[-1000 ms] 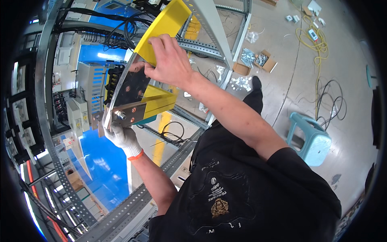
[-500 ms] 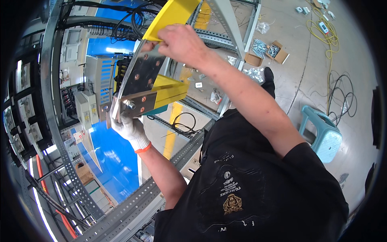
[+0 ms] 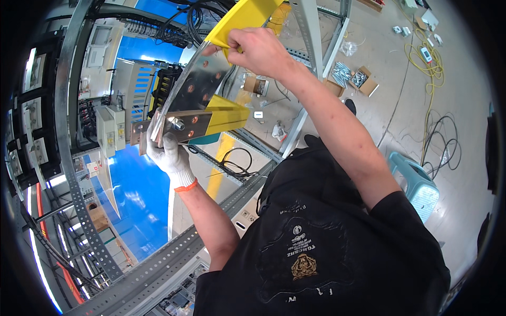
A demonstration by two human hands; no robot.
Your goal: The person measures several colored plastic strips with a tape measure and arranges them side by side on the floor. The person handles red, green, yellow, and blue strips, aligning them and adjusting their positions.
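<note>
A flat metal busbar with several holes stands tilted, its upper part covered by a yellow sleeve. My bare right hand closes around the sleeve's lower edge. In a white glove with an orange cuff, my left hand grips the busbar's lower end, its fingers partly hidden behind the metal. Just above that glove, a hex bolt sits in a copper-coloured bar crossing the lower end. Another yellow-sleeved bar runs off to the right behind the joint.
Perforated steel frame rails surround the work. Black cables loop below, near blue sheeting. On the floor at right are an open box of bolts, a yellow cord and a light-blue plastic stool.
My view has shifted, and the busbar with both hands sits slightly farther right in it. The right hand's thumb and fingers look more curled at the sleeve edge. The left hand keeps its grip.
</note>
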